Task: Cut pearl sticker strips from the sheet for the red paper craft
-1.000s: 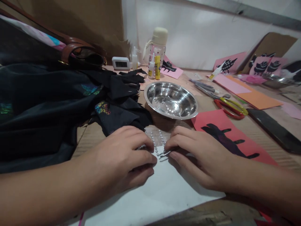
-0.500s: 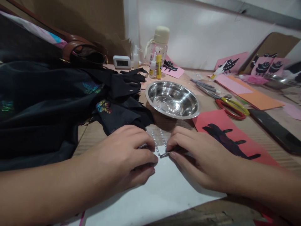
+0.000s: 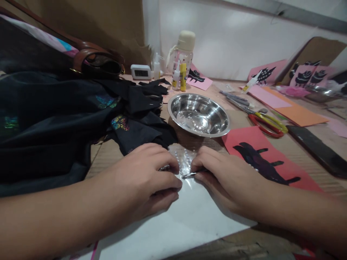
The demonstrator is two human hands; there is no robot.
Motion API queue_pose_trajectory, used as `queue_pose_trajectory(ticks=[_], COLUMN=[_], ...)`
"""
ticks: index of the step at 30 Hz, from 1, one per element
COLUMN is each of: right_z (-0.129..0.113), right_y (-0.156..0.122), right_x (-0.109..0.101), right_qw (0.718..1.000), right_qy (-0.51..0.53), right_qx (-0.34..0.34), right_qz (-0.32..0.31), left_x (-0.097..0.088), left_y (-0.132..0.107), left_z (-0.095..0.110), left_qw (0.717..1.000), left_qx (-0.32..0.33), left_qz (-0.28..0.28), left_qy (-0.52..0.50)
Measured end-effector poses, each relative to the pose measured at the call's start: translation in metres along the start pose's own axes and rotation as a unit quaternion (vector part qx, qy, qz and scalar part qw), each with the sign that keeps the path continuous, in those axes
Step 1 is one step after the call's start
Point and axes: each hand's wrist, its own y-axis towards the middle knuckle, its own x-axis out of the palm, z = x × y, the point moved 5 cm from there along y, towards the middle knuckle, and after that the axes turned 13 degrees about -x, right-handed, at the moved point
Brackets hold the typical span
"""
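Note:
My right hand point(image 3: 217, 169) is closed around a pair of metal tweezers point(image 3: 189, 175), whose tips point left toward a clear sheet of pearl beads point(image 3: 185, 159). The beads run in rows on the sheet, which catches a bright reflection. From the left, my left hand point(image 3: 158, 177) is curled over the sheet and pinches its edge; its fingertips partly cover the beads. White paper point(image 3: 189, 216) lies beneath both hands. Beside my right wrist is a red card point(image 3: 246, 135) with a black cut-out point(image 3: 261, 160) on it, and a few white dots show on the cut-out.
A steel bowl point(image 3: 199, 115) with small clear pieces stands just beyond my hands. Black fabric point(image 3: 54, 144) fills the left. Scissors point(image 3: 267, 122) and a phone point(image 3: 317, 148) lie right. Glue bottles point(image 3: 176, 77), a drinking bottle point(image 3: 185, 47) and a small clock point(image 3: 140, 72) stand behind.
The tweezers have shifted slightly left with my right hand. The bead sheet has tilted and now shines brightly. White dots on the black cut-out have come into view. My left hand stays put.

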Motion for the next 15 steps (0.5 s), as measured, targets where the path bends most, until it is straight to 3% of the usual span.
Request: queue_pose_trajectory(ticks=[6,15], right_z=[0.0,-0.0053], right_y=[0.0008,0.0037], right_x=[-0.0041,-0.0061], right_qw=[1.0,1.0], right_qy=[0.013,0.006], right_qx=[0.005,-0.012], right_qz=[0.016,-0.01], left_x=[-0.0002,0.001], left_y=[-0.0019,-0.0017], left_z=[0.001,0.0004], left_qw=[1.0,1.0], left_qx=[-0.001,0.0], left_qz=[0.002,-0.001], left_qy=[0.009,0.002])
